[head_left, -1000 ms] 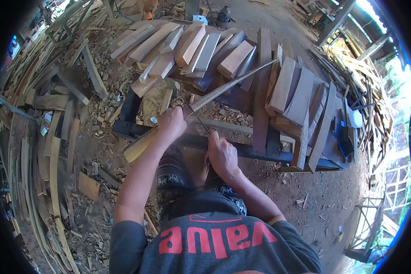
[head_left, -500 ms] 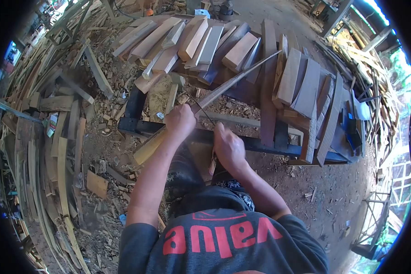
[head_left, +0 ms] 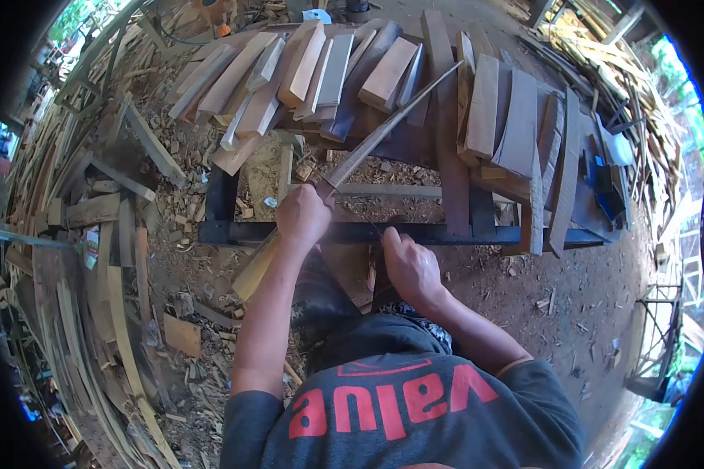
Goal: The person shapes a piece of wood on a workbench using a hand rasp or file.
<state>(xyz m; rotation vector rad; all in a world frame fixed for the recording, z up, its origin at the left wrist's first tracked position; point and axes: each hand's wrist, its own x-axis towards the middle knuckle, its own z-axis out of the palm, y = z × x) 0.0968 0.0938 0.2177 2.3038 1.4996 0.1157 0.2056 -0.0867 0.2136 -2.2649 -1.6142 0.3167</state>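
My left hand [head_left: 303,215] is wrapped round a long tapering wooden strip [head_left: 379,133]. The strip slants across the dark bench frame, its pale wide end low at the left and its narrow tip over the piled boards. In my right hand [head_left: 412,267], the fingers close on a thin dark blade-like tool [head_left: 349,209]. It looks edge-on and reaches across the strip right beside my left fist. What kind of tool it is, I cannot tell. My right fist hides its grip.
Rows of cut wooden blocks [head_left: 387,72] lie along the bench, whose dark front rail [head_left: 414,232] runs just ahead of my legs. Long offcuts [head_left: 117,313] heap up at left. Chips and scraps cover the ground. A dark metal object [head_left: 605,191] rests at the bench's right end.
The tool has drawn back towards my body, and my right hand has moved slightly lower and right. My left hand still grips the strip. The whole view has shifted a little.
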